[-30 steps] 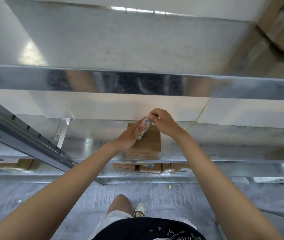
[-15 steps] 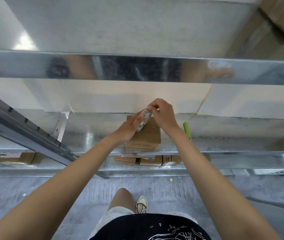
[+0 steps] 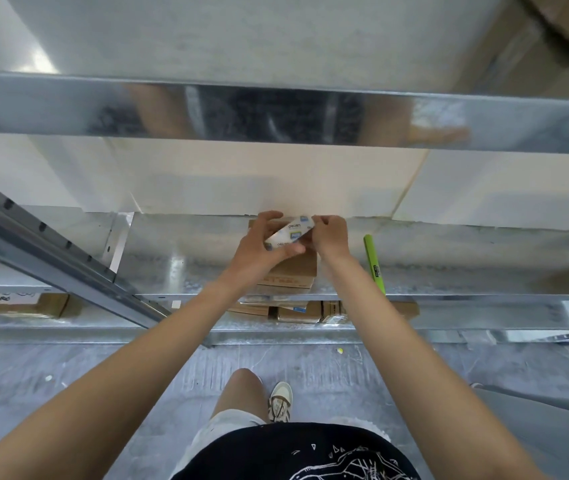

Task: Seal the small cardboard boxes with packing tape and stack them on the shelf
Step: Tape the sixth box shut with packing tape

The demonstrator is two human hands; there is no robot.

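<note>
My left hand (image 3: 259, 245) grips the small white-and-blue printed tape roll (image 3: 290, 232), right fingers (image 3: 317, 221) pinching its end—it may slip back onto the roll, missing the brown cardboard box (image 3: 291, 271).

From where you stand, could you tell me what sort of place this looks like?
Probably a storeroom or small warehouse: galvanised metal shelving in tiers, small cardboard boxes stacked on it with more boxes on the tier below, and a bare concrete floor.

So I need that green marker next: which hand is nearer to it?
Right. The right hand is just left of the green marker lying on the shelf; the left hand is farther left, holding the tape roll.
</note>
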